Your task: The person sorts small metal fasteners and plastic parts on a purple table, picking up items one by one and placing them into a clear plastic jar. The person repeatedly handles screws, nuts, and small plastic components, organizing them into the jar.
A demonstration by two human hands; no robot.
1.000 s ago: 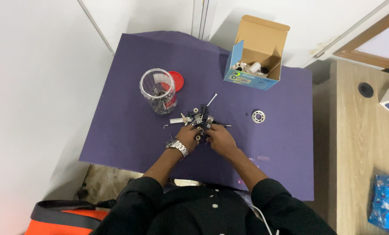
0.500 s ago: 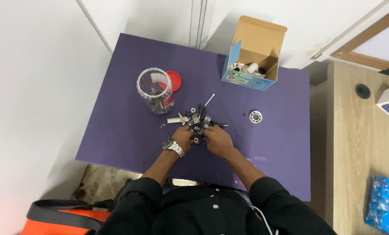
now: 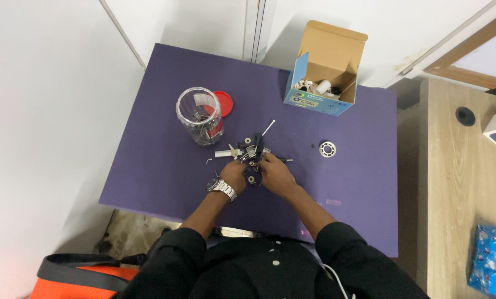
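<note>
Small parts (image 3: 252,148): one pile under two hands, one jar (image 3: 200,117) beside.

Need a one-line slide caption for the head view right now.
Both hands, left hand and right hand, work a pile of small parts on a purple table.

Both arms reach forward from black sleeves and converge at the heap of small parts (image 3: 251,152). The left hand (image 3: 234,173), a metal watch (image 3: 222,187) at its wrist, rests at the heap's near edge, fingers curled. The right hand (image 3: 275,173) lies just beside it, fingertips in the heap.
</note>
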